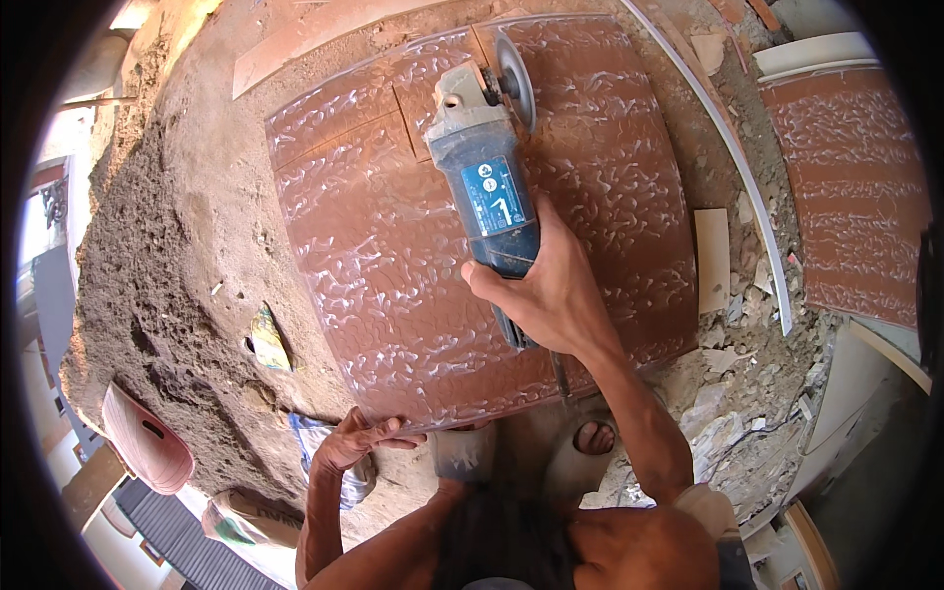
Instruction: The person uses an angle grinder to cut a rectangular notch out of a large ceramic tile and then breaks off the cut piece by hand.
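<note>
A large reddish-brown textured tile (pixel 393 256) lies on the sandy ground in the middle of the view. My right hand (pixel 551 290) grips the rear of a blue angle grinder (pixel 487 177), whose disc (pixel 516 84) sits at the tile's far edge, near a cut line. My left hand (pixel 359 441) clamps the tile's near edge, fingers curled over it. My foot in a sandal (pixel 590 438) shows just below the tile.
A mound of dirt (pixel 167 295) rises on the left. Another similar tile (pixel 851 187) lies at the right, past a long pale strip (pixel 757 206). Tile offcuts and rubble (pixel 733 324) litter the ground to the right. A pink curved object (pixel 147 442) sits lower left.
</note>
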A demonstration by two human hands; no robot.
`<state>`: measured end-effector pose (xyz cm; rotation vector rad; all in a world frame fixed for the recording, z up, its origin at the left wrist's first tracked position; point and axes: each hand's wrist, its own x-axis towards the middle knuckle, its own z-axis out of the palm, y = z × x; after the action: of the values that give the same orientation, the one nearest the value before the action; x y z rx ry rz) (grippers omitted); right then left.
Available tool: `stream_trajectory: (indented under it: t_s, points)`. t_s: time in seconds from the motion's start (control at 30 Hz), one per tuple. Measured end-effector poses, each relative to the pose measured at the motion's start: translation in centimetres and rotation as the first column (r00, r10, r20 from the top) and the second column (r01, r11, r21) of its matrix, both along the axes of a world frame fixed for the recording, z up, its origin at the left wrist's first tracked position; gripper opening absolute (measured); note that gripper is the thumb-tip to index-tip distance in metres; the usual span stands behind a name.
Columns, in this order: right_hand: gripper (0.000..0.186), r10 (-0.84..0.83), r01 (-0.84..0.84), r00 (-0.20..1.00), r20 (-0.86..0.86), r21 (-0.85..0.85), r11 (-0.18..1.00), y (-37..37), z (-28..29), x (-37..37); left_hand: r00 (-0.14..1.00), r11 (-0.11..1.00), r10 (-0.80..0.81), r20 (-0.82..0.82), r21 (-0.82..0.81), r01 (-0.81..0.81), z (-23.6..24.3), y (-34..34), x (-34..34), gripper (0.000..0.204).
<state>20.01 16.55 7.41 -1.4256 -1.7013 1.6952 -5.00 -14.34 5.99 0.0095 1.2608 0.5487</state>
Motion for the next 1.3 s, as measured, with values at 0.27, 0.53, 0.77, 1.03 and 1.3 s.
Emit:
stream_trajectory:
  t_s: [0.27, 0.53, 0.77, 1.03, 1.3]
  points:
    - [0.057, 0.022, -0.023, 1.0, 0.014, 0.029, 0.999, 0.3, -1.3, -1.1, 0.999, 1.0, -0.026, 0.039, -0.007, 0.027, 1.0, 1.8, 0.8, 0.067]
    - [0.054, 0.021, -0.022, 0.999, 0.037, 0.018, 1.0, 0.6, -2.1, -1.0, 0.998, 0.999, -0.013, 0.067, -0.035, 0.016, 0.6, 1.9, 0.8, 0.076]
    - [0.05, 0.024, -0.025, 1.0, 0.012, 0.055, 0.998, 0.5, -2.4, -0.9, 0.998, 0.999, -0.019, 0.06, -0.044, 0.022, 0.6, 1.8, 0.7, 0.077]
    - [0.049, 0.036, -0.036, 0.999, 0.01, -0.001, 0.999, 0.6, -2.4, -0.8, 0.997, 0.997, -0.058, 0.044, -0.042, 0.06, 0.4, 1.6, 0.7, 0.074]
    - [0.049, 0.03, -0.029, 0.999, 0.014, -0.05, 0.998, 0.8, -1.8, -0.9, 0.998, 0.998, -0.052, 0.034, -0.045, 0.053, 0.4, 1.8, 0.9, 0.071]
